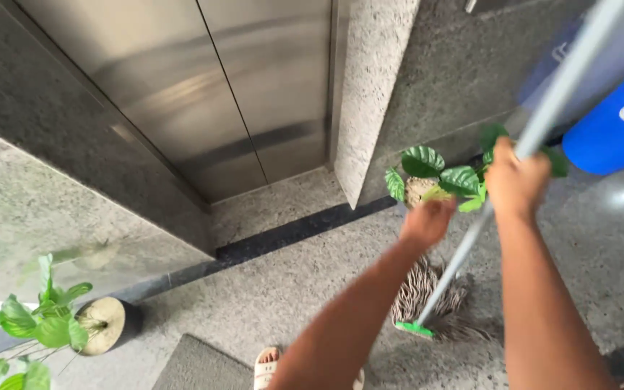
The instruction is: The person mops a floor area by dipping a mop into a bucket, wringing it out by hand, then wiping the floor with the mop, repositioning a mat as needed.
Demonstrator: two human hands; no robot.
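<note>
My right hand (516, 180) grips the long grey mop handle (565, 79), which slants from the upper right down to a green clamp (414, 328). The stringy grey-brown mop head (427, 289) lies spread on the speckled stone floor. My left hand (427, 220) is curled into a blurred fist a little left of the handle and looks apart from it. Both forearms reach in from the bottom edge.
Shut steel lift doors (254, 87) fill the top, with a stone pillar (370, 94) on their right. A potted plant (438, 177) stands behind my hands and another plant (45, 325) at the lower left. There is a blue bin (615, 123), a grey mat (196, 368) and my sandalled foot (265, 365).
</note>
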